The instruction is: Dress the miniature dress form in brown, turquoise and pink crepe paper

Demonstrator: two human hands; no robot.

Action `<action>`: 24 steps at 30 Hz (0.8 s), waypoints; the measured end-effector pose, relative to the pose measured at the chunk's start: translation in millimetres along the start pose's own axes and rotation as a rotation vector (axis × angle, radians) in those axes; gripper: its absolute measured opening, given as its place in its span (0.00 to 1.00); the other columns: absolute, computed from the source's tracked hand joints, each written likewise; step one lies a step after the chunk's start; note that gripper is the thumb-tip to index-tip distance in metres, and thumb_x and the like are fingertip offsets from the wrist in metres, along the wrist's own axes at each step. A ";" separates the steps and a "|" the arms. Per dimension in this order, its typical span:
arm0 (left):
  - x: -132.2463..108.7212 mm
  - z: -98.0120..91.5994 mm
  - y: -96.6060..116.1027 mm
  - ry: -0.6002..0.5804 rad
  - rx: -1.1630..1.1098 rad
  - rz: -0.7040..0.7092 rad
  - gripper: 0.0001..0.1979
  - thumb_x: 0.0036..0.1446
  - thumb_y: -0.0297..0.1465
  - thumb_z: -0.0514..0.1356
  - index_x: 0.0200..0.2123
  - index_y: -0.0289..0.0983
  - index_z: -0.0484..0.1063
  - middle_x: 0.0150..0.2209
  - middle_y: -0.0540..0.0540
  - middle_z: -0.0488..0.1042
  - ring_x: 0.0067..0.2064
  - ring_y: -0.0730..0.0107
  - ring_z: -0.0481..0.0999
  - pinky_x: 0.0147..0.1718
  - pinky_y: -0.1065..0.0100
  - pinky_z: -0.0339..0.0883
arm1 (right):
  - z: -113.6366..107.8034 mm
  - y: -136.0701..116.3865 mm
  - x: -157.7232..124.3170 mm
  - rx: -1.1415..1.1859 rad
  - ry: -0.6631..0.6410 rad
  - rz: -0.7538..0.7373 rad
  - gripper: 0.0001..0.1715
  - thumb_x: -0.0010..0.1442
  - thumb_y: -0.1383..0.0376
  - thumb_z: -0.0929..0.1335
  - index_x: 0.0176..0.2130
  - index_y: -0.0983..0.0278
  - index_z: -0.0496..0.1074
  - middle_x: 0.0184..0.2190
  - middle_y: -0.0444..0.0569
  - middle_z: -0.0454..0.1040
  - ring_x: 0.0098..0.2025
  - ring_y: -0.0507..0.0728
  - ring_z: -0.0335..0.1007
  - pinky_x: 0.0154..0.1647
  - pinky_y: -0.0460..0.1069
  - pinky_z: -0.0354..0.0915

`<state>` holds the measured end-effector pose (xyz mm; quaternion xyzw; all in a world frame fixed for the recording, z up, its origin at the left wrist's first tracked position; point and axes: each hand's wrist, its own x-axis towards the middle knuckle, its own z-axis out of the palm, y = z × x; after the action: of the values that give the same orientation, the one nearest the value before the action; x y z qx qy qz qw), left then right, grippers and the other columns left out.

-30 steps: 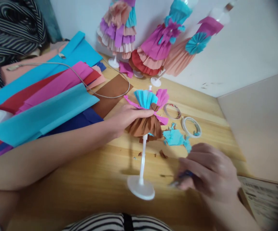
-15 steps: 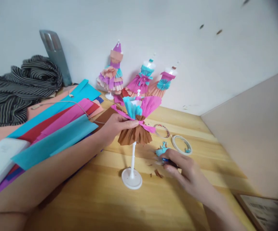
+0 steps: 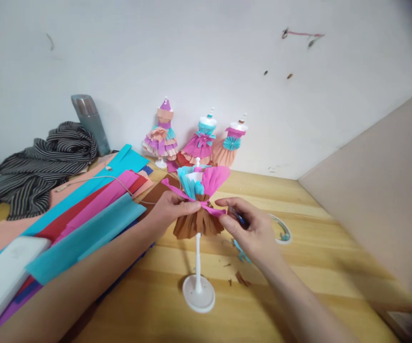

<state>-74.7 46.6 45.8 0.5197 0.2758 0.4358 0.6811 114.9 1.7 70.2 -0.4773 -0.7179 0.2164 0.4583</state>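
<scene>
A small dress form on a white stand [image 3: 198, 291] wears a pleated brown paper skirt [image 3: 198, 224], a blue and pink top [image 3: 217, 180] and a pink waist strip [image 3: 215, 210]. My left hand [image 3: 177, 206] pinches the strip at the waist from the left. At the right, my right hand [image 3: 246, 223] has thumb and forefinger at the strip's right end, with a small dark blue tool [image 3: 240, 219] tucked in its palm; the tool is mostly hidden.
Three dressed forms [image 3: 203, 143] stand by the wall. Coloured paper sheets [image 3: 95, 224], a white box-like object [image 3: 11, 281], a striped cloth [image 3: 48, 162] and a bottle [image 3: 90, 121] lie or stand left. Blue scraps [image 3: 240, 251] and a tape roll [image 3: 283, 231] are right.
My right hand has moved up and left from the blue scraps to the pink strip. My left hand still pinches the waist. The camera view has shifted, placing the scene lower.
</scene>
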 end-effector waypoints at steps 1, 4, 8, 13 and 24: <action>-0.8 1.7 0.2 -0.002 0.017 -0.003 0.16 0.47 0.40 0.69 0.34 0.33 0.81 0.35 0.43 0.81 0.41 0.58 0.78 0.46 0.60 0.69 | 0.3 0.1 -0.6 0.005 -0.001 -0.002 0.10 0.58 0.60 0.68 0.35 0.64 0.75 0.22 0.42 0.69 0.21 0.49 0.58 0.21 0.45 0.54; -3.6 7.0 1.0 -0.009 0.063 -0.008 0.16 0.47 0.41 0.69 0.33 0.33 0.81 0.33 0.43 0.80 0.40 0.58 0.78 0.45 0.60 0.68 | -1.2 0.8 -4.5 0.003 0.027 -0.038 0.08 0.59 0.62 0.69 0.31 0.64 0.74 0.22 0.43 0.70 0.22 0.50 0.61 0.22 0.45 0.56; -6.7 10.9 0.8 -0.002 0.112 -0.005 0.17 0.46 0.42 0.69 0.30 0.33 0.80 0.31 0.44 0.80 0.40 0.59 0.78 0.45 0.61 0.68 | -4.1 -1.9 -8.6 -0.083 0.032 -0.228 0.08 0.59 0.67 0.69 0.27 0.64 0.70 0.20 0.42 0.66 0.23 0.50 0.60 0.24 0.46 0.56; -8.6 14.0 -2.1 -0.002 0.097 -0.015 0.20 0.45 0.45 0.69 0.33 0.32 0.81 0.33 0.43 0.80 0.41 0.59 0.77 0.44 0.63 0.68 | -5.1 -4.9 -8.8 -0.185 -0.020 -0.363 0.06 0.60 0.72 0.66 0.32 0.64 0.71 0.23 0.45 0.69 0.26 0.52 0.63 0.26 0.46 0.57; -13.3 20.8 -15.8 0.225 0.031 -0.138 0.25 0.46 0.51 0.66 0.30 0.32 0.77 0.30 0.45 0.79 0.36 0.62 0.76 0.39 0.66 0.67 | 2.2 11.9 -8.9 -0.041 -0.107 -0.079 0.10 0.59 0.67 0.66 0.26 0.63 0.65 0.23 0.44 0.65 0.27 0.52 0.60 0.30 0.48 0.57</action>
<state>-58.8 23.9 36.2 0.4579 0.3924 0.4391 0.6660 119.9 -0.5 56.2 -0.4457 -0.7638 0.2087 0.4176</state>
